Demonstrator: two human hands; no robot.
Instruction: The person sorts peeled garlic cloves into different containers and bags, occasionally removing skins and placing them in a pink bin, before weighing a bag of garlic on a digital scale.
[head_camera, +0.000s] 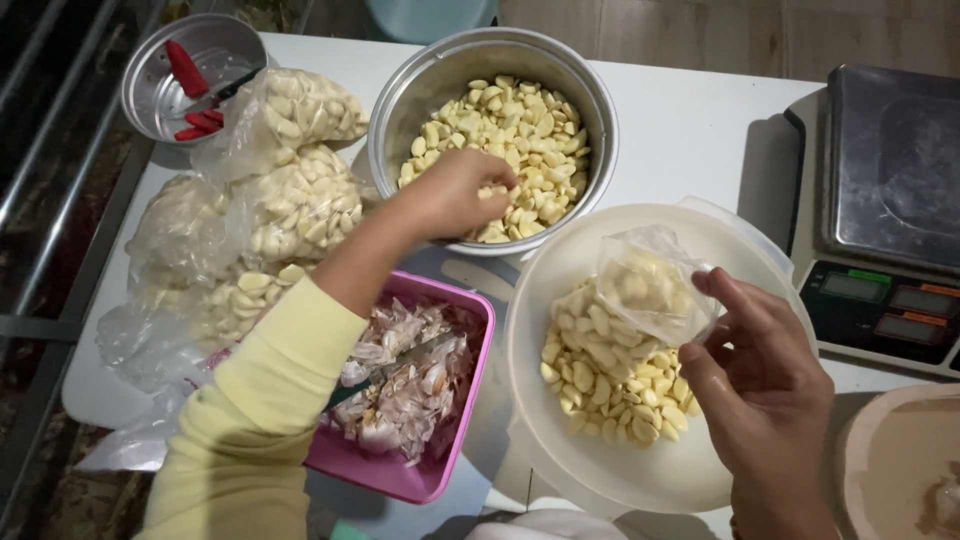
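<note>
Our left hand (455, 195) reaches into the large round steel bowl (590, 110) at the upper centre of the frame, fingers curled loosely over a few peeled garlic cloves (520, 125) — whether it has closed on any we cannot tell. Our right hand (760, 385), at lower right, pinches the rim of a small clear plastic bag (650, 280) between thumb and fingers, holding it partly filled above the wide white plastic basin (620, 470). To do this well, we judge it best to keep the bag's mouth held wide over the basin so stray cloves fall there, and to take small handfuls.

The steel bowl is about half full of cloves; the basin holds a loose pile. The pink rectangular tray (470, 400) at lower centre holds papery garlic skins and a knife. Filled clear bags (300, 200) lie at the left on the white worktop (690, 130), a small steel bowl (150, 70) with red-handled tools sits at upper left, and a digital scale (890, 160) at right.
</note>
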